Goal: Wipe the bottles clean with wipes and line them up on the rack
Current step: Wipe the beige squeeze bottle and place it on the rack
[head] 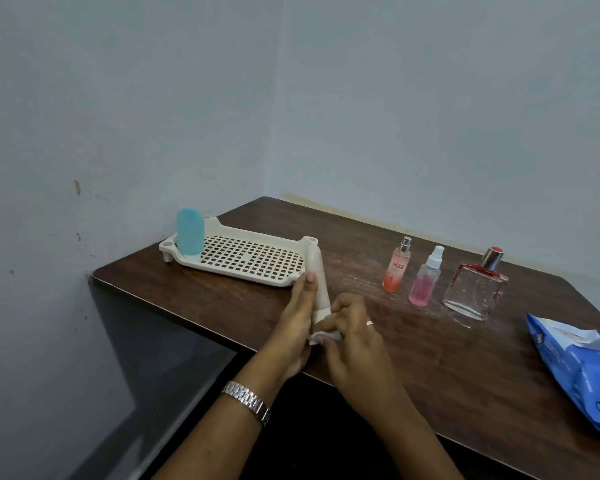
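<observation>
Your watch: a silver watch is on your left wrist, closest to you.
Your left hand: your left hand holds the pale bottle. Your fingers lie long up its side. Your thumb is hidden.
Your right hand: your right hand has its fingers curled round a white wipe. It presses the wipe on the bottom end of the pale bottle. There is a ring on one finger.
Pale bottle: it stands almost straight up above the brown table, just in front of the right end of the rack.
Wipes pack: a blue wipes pack lies at the right side of the table, with its flap open.
Waiting bottles: three stand in a row to your right. They are a square glass bottle, a pink spray bottle and an orange spray bottle.
Rack: the cream rack sits at the far left of the table, near the wall.
Blue bottle: a blue bottle stands on the left end of the rack.
</observation>
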